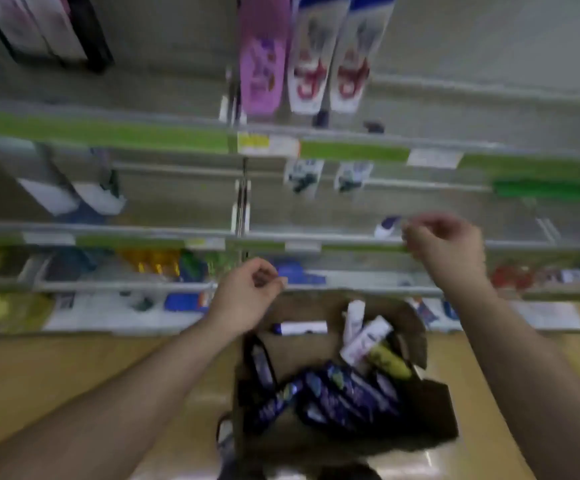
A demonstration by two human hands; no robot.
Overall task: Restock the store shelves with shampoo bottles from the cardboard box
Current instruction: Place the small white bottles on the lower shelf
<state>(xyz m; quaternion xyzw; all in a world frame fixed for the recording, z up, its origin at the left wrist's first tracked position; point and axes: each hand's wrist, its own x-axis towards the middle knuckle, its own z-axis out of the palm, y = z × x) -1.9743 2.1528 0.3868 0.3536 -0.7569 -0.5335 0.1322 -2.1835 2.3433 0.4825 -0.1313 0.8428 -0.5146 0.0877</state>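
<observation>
The open cardboard box (434, 403) stands on the floor below me, with several dark blue bottles (337, 393), white bottles (364, 337) and a yellow-green one (390, 362) lying inside. My left hand (247, 292) hangs above the box's far rim, fingers loosely curled, holding nothing. In front of the middle shelf's edge is my right hand (444, 247), raised with fingers loosely curled and also holding nothing. A small white and purple bottle (387, 226) lies on that shelf just left of it. The frame is blurred.
Shelves with green price strips (108, 133) fill the view ahead. A pink bottle (262, 57) and two white bottles (326, 57) stand on the top shelf. Lower shelves hold mixed products (156, 263). The wooden floor (56, 368) lies left of the box.
</observation>
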